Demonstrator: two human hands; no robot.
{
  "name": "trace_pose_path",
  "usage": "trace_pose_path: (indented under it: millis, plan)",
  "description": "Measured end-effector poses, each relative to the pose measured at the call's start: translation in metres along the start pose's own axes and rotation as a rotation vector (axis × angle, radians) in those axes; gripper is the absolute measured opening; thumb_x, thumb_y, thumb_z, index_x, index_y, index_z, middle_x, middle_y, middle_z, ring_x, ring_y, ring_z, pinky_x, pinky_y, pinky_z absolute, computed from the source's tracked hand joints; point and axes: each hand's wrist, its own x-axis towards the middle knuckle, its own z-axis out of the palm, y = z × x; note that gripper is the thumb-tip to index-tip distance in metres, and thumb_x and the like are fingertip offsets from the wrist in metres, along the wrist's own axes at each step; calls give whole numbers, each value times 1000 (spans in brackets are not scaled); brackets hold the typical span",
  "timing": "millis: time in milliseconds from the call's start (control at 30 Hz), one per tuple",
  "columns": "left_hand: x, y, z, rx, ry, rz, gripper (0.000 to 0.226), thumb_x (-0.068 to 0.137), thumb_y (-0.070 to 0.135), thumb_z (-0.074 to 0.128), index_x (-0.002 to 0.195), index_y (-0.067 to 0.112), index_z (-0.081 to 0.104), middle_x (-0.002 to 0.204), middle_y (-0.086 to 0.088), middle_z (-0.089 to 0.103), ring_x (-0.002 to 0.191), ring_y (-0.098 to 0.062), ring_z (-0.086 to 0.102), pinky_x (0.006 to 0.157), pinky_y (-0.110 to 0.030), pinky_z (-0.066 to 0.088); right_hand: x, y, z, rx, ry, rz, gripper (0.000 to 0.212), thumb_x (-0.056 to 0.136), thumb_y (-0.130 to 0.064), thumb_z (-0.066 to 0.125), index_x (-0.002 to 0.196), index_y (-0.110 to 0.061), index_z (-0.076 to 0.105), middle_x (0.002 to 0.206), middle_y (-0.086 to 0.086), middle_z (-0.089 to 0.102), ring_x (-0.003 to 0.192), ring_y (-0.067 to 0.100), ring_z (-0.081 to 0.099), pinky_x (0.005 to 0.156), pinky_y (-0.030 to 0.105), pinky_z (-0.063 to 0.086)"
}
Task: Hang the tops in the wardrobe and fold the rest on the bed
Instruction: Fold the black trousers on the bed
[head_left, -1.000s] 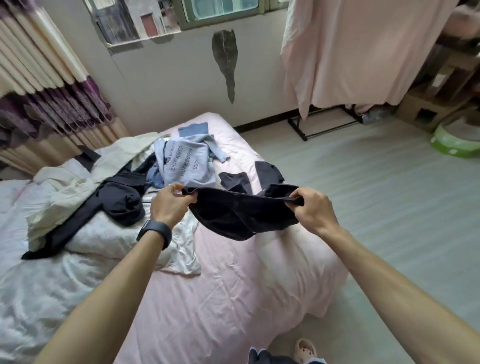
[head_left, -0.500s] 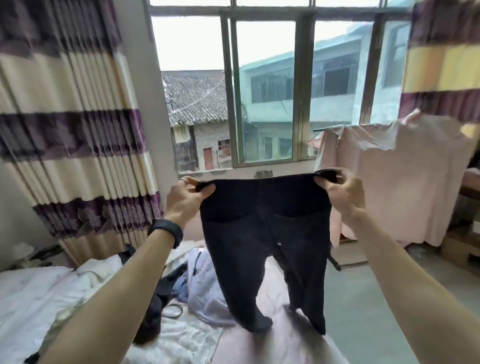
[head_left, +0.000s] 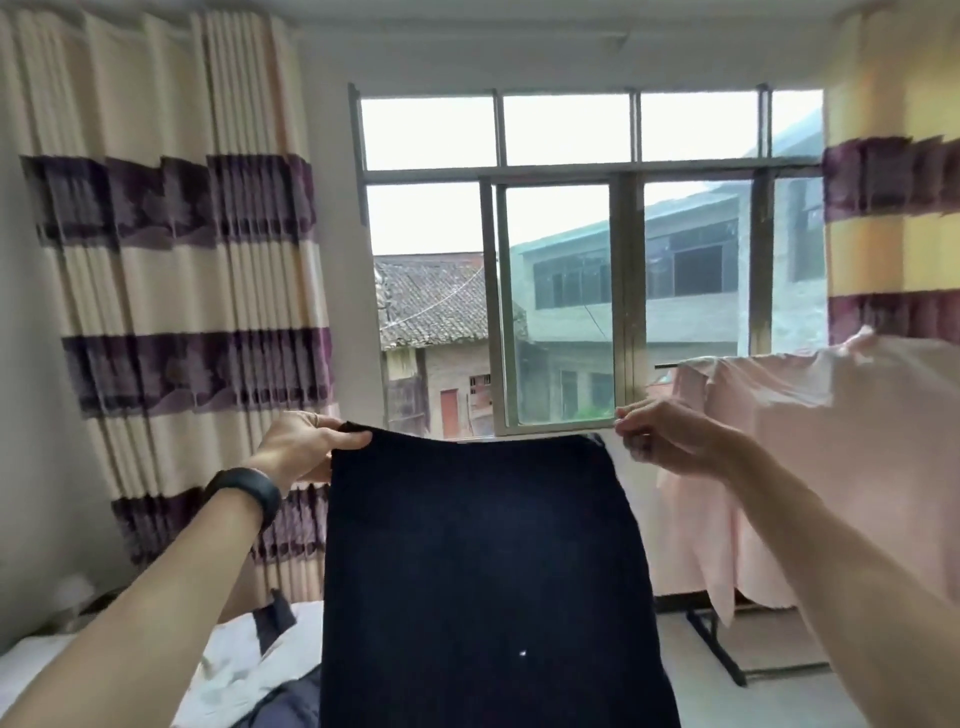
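The thumb (head_left: 349, 440) of the left hand (head_left: 304, 448) was pressed over the front of the top left corner of the dark garment (head_left: 483, 561), with the other fingers curled behind, so that the corner was gripped. The fingers (head_left: 631, 415) of the right hand (head_left: 675, 440) were curled at the top right corner. The contact there was blurred, but the top edge was drawn taut between the 2 hands. A black wristband (head_left: 244, 492) was worn on the left wrist.

The garment was held up and spread flat in the air, directly in front of the window (head_left: 626, 312). Its top edge was level with the window's bottom rail and its length hung straight down past the lower edge of the view.

Below and to the left of the window, part of the bed (head_left: 244, 652) was seen, with white bedding and dark cloth on it. A striped curtain (head_left: 182, 312) was hung to the left of the window and 1 more (head_left: 893, 234) to the right. To the lower right of the window, a pink cloth (head_left: 831, 447) was draped over a black rack (head_left: 719, 647).
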Motion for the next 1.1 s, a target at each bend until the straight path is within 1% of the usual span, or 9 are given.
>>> trace_pose_path:
  millis: [67,133,333,467,567,633,767,967,1100]
  plan:
    - [-3,-14,-3,14,5,-13,47,61,20,93,102,4,75,93,-11,78,85,-26,76,78,-40,63,3,22,-1,-155,97,-32,10,94,1,62,104,-2,63,88,9,63,71,15,62,62,23,53]
    - [-7,-22,4,78,-24,-7,41,58,24,94,92,10,79,91,-8,78,85,-24,76,77,-37,62,7,60,17,-237,-15,61,39,88,-11,74,125,-13,61,114,8,70,100,19,69,78,30,57]
    - [-20,-38,39,345,-183,74,35,61,34,95,90,21,80,87,7,78,84,-6,74,74,-23,58,13,188,129,-401,-346,293,85,76,-30,84,146,-50,41,158,-5,32,143,19,35,107,45,33]
    - [-33,-52,27,293,-248,36,39,59,33,94,93,19,81,94,-1,78,91,-15,75,81,-31,59,18,229,164,-236,-311,348,102,68,-15,76,149,-55,30,166,2,21,149,27,27,117,56,23]
    - [-47,-60,6,219,-253,11,36,63,27,92,95,17,81,94,-9,78,76,-15,75,55,-18,55,24,242,165,-19,-205,439,108,51,-37,77,150,-49,34,162,6,30,149,27,27,121,58,20]
    - [-53,-67,-8,151,-228,8,37,64,26,91,98,15,81,97,-12,77,77,-16,75,55,-16,55,28,257,159,38,-150,529,115,49,-59,80,153,-38,36,161,11,31,149,28,27,122,55,17]
    - [-63,-84,-28,64,-147,0,43,63,28,89,102,14,80,104,-11,76,98,-22,74,74,-23,59,36,294,164,68,-265,661,100,73,-75,68,154,-26,36,153,15,45,144,31,39,119,56,19]
    - [-64,-103,-48,96,-61,-41,45,60,32,92,100,16,80,102,-8,77,96,-21,75,73,-23,60,36,291,164,147,-208,531,62,66,-55,86,120,-27,71,118,0,70,106,16,66,90,34,51]
    - [-68,-116,-57,89,5,-86,41,58,31,93,94,17,81,97,-8,78,91,-21,75,70,-23,60,39,269,139,185,-189,443,41,80,-29,82,118,-17,74,122,9,71,101,18,69,98,36,51]
